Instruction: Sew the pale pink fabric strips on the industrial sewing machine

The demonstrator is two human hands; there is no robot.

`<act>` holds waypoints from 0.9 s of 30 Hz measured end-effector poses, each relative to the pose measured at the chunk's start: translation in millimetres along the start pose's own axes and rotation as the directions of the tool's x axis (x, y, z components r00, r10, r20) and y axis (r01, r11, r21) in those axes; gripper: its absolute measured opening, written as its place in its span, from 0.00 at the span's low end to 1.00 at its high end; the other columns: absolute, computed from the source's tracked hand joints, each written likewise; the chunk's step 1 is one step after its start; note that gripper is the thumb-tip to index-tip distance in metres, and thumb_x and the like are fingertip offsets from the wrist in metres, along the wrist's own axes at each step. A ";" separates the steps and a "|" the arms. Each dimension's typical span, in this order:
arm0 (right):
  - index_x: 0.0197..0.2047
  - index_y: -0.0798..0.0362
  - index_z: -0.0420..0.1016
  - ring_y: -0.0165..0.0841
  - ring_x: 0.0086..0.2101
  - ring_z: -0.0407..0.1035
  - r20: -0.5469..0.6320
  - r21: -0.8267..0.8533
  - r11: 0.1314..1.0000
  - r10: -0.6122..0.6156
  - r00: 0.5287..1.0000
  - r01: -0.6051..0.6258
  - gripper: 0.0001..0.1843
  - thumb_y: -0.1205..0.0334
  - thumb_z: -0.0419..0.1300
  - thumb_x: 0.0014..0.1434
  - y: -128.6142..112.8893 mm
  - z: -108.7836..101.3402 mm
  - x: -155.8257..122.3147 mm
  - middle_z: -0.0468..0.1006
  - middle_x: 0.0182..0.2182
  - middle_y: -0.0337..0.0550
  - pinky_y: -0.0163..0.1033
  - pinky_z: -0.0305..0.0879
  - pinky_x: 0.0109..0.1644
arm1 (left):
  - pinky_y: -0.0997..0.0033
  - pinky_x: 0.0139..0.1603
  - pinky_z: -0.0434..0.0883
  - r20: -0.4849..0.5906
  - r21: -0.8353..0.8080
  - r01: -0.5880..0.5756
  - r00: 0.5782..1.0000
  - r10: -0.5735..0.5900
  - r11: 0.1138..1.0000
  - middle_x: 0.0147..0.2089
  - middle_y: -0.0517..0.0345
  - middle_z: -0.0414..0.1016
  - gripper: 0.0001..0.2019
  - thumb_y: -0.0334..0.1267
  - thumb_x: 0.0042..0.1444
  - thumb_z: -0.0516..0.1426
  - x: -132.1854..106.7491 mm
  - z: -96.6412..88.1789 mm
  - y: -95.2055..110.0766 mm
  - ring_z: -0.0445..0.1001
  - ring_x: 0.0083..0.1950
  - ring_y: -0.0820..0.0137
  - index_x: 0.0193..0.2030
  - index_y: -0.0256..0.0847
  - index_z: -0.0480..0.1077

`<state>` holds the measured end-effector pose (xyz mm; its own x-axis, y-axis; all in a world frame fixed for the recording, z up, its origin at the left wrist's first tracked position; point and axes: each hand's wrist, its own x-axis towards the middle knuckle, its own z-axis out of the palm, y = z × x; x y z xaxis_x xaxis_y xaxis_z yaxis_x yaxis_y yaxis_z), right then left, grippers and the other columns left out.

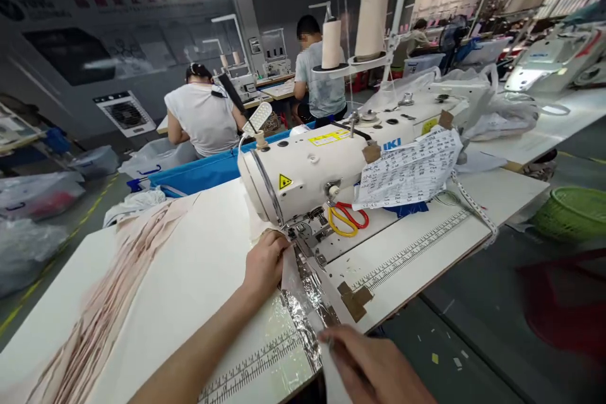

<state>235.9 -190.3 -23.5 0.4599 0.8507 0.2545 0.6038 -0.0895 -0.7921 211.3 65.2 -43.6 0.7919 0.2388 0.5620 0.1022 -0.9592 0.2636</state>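
Observation:
A white sewing machine (307,170) stands on a white table (199,265). My left hand (265,262) rests beside the needle area, fingers curled and pressed on a narrow pale fabric strip (288,271) that runs toward me. My right hand (367,363) is at the table's near edge, pinching the near end of the same strip. Crinkled silver foil (307,312) lies under the strip.
A heap of pale pink strips (118,284) covers the table's left. Scissors with red and yellow handles (348,218) lie under the machine arm, next to a printed sheet (407,167). Two other people sit at machines behind. A green basket (570,211) stands on the floor at right.

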 end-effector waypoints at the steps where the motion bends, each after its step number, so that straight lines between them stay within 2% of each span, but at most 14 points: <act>1: 0.49 0.50 0.74 0.33 0.24 0.72 -0.024 -0.061 0.998 0.010 1.000 -0.012 0.17 0.61 0.45 0.69 3.8 -2.4 2.6 0.80 0.27 0.40 0.34 0.61 0.28 | 0.69 0.36 0.72 -0.012 -0.070 0.031 0.999 -0.031 0.997 0.41 0.54 0.75 0.08 0.34 0.64 0.52 0.3 0.9 -2.3 0.74 0.43 0.65 0.34 0.41 0.70; 3: 0.48 0.53 0.71 0.34 0.25 0.74 -0.084 -0.187 0.982 0.015 0.996 -0.031 0.17 0.61 0.42 0.70 11.5 -6.9 11.2 0.80 0.28 0.42 0.35 0.61 0.28 | 0.68 0.37 0.71 -0.002 -0.181 0.081 0.997 -0.083 0.980 0.39 0.55 0.75 0.08 0.35 0.62 0.53 1.8 1.6 -5.1 0.74 0.42 0.65 0.31 0.41 0.69; 6: 0.53 0.57 0.67 0.35 0.25 0.74 -0.181 -0.380 0.924 -0.026 0.983 -0.046 0.16 0.63 0.43 0.70 21.4 -7.3 29.2 0.81 0.30 0.43 0.36 0.59 0.26 | 0.66 0.38 0.70 0.043 -0.283 0.141 0.990 -0.135 0.949 0.38 0.55 0.75 0.09 0.38 0.59 0.54 5.0 0.0 -5.6 0.74 0.40 0.65 0.29 0.41 0.69; 10: 0.55 0.56 0.69 0.34 0.27 0.75 -0.195 -0.553 0.833 -0.104 0.975 -0.021 0.17 0.67 0.47 0.68 27.0 2.2 52.2 0.82 0.33 0.45 0.35 0.58 0.24 | 0.67 0.37 0.70 0.089 -0.367 0.187 0.982 -0.166 0.911 0.37 0.55 0.75 0.09 0.41 0.56 0.56 8.0 -3.4 -6.0 0.73 0.39 0.65 0.28 0.42 0.70; 16: 0.53 0.54 0.72 0.34 0.30 0.77 -0.168 -0.572 0.819 -0.077 0.983 -0.034 0.15 0.69 0.53 0.65 24.9 10.2 70.3 0.82 0.34 0.43 0.36 0.61 0.26 | 0.69 0.36 0.69 0.113 -0.456 0.194 0.981 -0.160 0.868 0.34 0.56 0.74 0.09 0.42 0.55 0.57 10.8 -3.9 -10.0 0.71 0.36 0.67 0.27 0.42 0.70; 21: 0.50 0.56 0.73 0.34 0.31 0.77 -0.161 -0.570 0.822 -0.102 0.982 -0.009 0.13 0.69 0.52 0.65 25.7 10.2 75.0 0.82 0.34 0.45 0.35 0.65 0.28 | 0.70 0.36 0.67 0.108 -0.435 0.189 0.982 -0.157 0.880 0.32 0.58 0.71 0.10 0.42 0.56 0.57 10.5 -2.0 -10.7 0.69 0.35 0.68 0.26 0.41 0.68; 27: 0.51 0.56 0.72 0.34 0.31 0.77 -0.156 -0.570 0.822 -0.121 0.980 0.010 0.14 0.69 0.51 0.65 30.0 11.4 77.0 0.82 0.35 0.46 0.35 0.67 0.28 | 0.67 0.40 0.69 0.108 -0.389 0.192 0.981 -0.163 0.901 0.35 0.56 0.72 0.11 0.43 0.59 0.56 8.7 -0.1 -10.7 0.71 0.38 0.67 0.29 0.42 0.69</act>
<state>282.0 -121.5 -34.0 0.4799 0.7637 0.4318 0.8718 -0.3600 -0.3322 217.0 77.5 -41.4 0.8249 0.3738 0.4240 0.0097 -0.7594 0.6505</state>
